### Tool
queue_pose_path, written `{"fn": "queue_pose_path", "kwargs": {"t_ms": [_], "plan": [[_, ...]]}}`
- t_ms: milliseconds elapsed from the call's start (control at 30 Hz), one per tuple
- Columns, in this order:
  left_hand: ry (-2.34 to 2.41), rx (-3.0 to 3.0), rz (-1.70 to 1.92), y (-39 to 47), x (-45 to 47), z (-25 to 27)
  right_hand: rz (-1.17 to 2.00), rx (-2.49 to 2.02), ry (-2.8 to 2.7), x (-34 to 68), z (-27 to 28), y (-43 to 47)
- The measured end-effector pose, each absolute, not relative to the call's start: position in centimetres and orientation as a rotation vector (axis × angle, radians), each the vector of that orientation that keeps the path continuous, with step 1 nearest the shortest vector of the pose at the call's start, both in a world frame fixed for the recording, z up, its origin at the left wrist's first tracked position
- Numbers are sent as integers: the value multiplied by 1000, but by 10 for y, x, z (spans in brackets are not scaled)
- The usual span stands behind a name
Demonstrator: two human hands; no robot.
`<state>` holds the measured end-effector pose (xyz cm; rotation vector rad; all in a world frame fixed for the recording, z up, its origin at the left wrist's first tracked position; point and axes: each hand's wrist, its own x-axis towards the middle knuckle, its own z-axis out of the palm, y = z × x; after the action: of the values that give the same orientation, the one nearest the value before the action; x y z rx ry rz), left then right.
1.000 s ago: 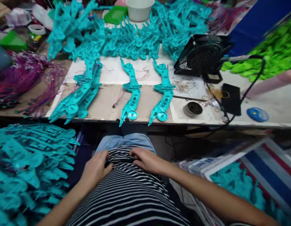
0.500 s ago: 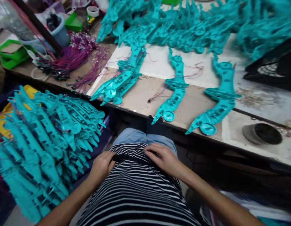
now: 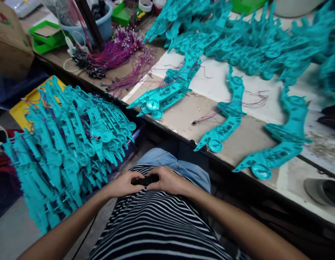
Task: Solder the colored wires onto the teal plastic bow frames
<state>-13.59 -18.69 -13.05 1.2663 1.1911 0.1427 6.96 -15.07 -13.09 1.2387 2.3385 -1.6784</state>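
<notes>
While both hands meet at the waist, a small dark object [image 3: 146, 180] sits pinched between them, against the hem of the striped shirt [image 3: 156, 220].

The left hand [image 3: 123, 184] and right hand [image 3: 167, 180] curl their fingers half closed around it from either side; what it is cannot be told. Glossy teal moulded plastic parts [image 3: 221, 128], long and curved with round disc ends, lie flat on the worn workbench [image 3: 183, 115] and heap in a pile [image 3: 67, 141] at the left, beside purple wire bundles [image 3: 113, 57].
</notes>
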Motion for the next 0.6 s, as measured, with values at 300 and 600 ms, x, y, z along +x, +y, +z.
{"fn": "queue_pose_path", "kwargs": {"t_ms": [300,600], "plan": [[1301,1331,347,-197,-122,-141,-1990,1280,2164,76,-142,-147],[1799,744,647,-243,-163,-138,-2832,2397,1278,148,-94,-175]]}}
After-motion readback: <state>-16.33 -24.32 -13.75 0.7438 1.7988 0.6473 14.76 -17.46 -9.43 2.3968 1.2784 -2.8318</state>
